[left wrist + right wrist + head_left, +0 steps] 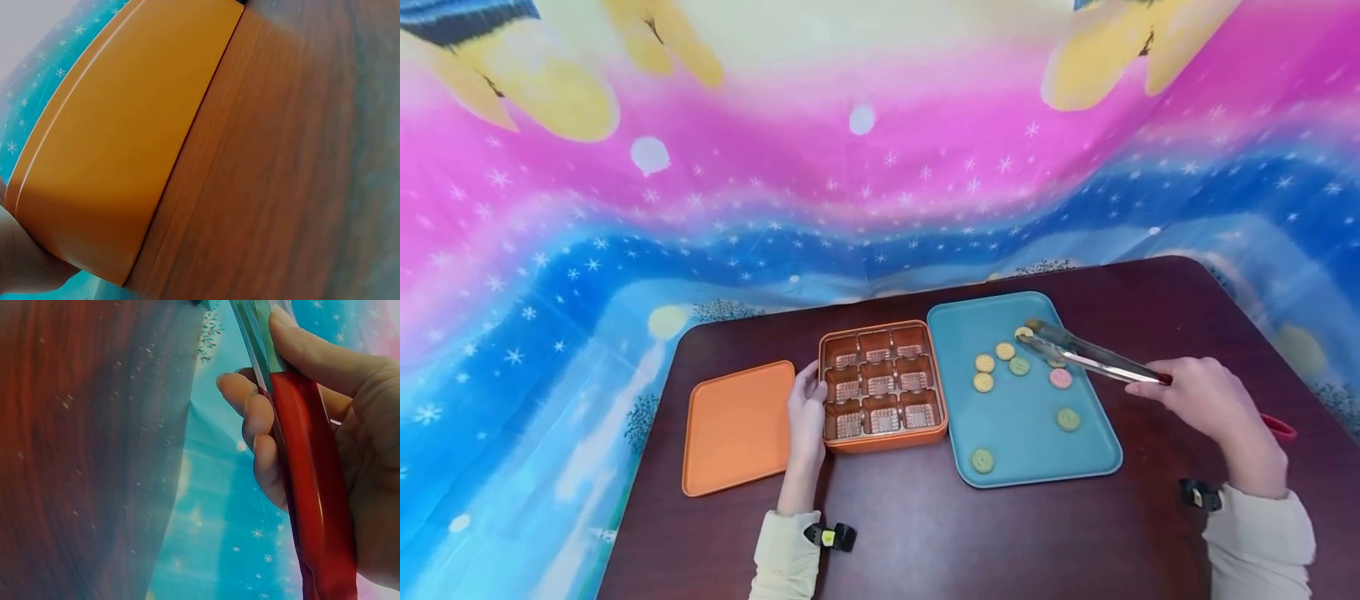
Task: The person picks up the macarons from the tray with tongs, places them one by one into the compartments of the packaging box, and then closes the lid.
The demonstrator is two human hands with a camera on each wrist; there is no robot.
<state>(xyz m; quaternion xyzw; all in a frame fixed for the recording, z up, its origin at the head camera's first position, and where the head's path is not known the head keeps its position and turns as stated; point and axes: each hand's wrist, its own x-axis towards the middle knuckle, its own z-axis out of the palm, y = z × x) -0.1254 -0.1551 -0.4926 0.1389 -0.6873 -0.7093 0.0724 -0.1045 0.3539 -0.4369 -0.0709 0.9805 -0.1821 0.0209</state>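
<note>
My right hand (1213, 400) grips tongs (1097, 362) by their red handle (312, 481), fingers curled round it and thumb along the top. The tongs' tips are spread at a yellow cookie (1023, 333) near the far right edge of a blue tray (1030, 458); whether they touch it, I cannot tell. Several yellow cookies, green cookies (1067, 419) and a pink cookie (1060, 378) lie on that tray. My left hand (807, 412) rests against the left side of an orange box (880, 446), whose brown insert has several bare compartments. In the left wrist view, fingers (31, 256) touch the box's corner.
A flat orange lid (741, 429) lies left of the box on the dark wooden table (895, 533). The tray stands close against the box's right side. A patterned cloth (865, 192) hangs behind the table's far edge.
</note>
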